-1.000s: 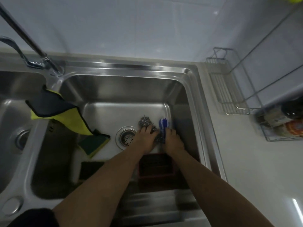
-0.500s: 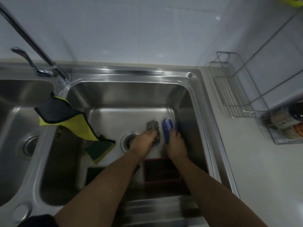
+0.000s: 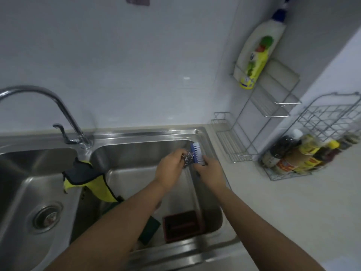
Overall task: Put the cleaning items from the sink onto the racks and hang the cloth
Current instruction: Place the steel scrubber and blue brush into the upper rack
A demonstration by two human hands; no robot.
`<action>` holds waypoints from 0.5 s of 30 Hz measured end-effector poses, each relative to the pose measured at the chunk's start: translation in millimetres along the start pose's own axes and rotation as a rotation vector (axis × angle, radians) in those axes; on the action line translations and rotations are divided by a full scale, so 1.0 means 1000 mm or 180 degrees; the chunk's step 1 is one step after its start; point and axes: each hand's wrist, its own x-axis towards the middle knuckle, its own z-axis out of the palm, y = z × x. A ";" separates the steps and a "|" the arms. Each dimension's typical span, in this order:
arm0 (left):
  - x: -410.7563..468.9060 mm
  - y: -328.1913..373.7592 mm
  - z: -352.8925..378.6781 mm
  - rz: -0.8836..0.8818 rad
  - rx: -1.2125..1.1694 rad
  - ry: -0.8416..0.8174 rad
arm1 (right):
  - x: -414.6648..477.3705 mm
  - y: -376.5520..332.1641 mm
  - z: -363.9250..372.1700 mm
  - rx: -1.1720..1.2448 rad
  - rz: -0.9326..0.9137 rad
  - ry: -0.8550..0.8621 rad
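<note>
1. Far left of the sink: curved tap, and a yellow-and-dark cloth draped over the divider, not yet hung.
2. Low in the right basin: green sponge partly hidden under the left forearm, a dark red box just beside it.
3. Above the basin's back right corner: left hand closed around a steel scourer; right hand gripping a blue brush, bristles white, long axis running away from the body.
4. Right of the sink: tiered wire rack standing on the pale surface; bottom tier bare, nearer the right hand, so brush likely first.
5. Higher on that rack: detergent bottle. Further right: a wire basket of sauce bottles, by the plain pale wall.
</note>
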 end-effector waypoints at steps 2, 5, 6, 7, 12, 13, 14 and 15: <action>0.010 0.028 -0.014 0.0102 -0.0164 0.0265 | -0.007 -0.025 -0.028 0.0239 -0.0104 0.0162; 0.023 0.069 -0.030 0.0383 -0.0464 0.0600 | -0.013 -0.052 -0.069 0.0720 -0.0189 0.0224; 0.026 0.081 -0.033 0.0476 -0.0558 0.0657 | -0.014 -0.057 -0.081 0.0866 -0.0213 0.0234; 0.030 0.093 -0.037 0.0560 -0.0655 0.0682 | -0.016 -0.064 -0.094 0.1042 -0.0236 0.0227; 0.060 0.157 -0.043 0.0844 -0.1003 0.0942 | -0.021 -0.094 -0.164 0.1577 -0.0431 0.0218; 0.067 0.170 -0.041 0.0882 -0.1039 0.0987 | -0.020 -0.099 -0.179 0.1640 -0.0473 0.0247; 0.074 0.182 -0.039 0.0923 -0.1068 0.1008 | -0.018 -0.102 -0.193 0.1687 -0.0507 0.0293; 0.081 0.195 -0.037 0.0964 -0.1076 0.1019 | -0.014 -0.105 -0.207 0.1684 -0.0533 0.0357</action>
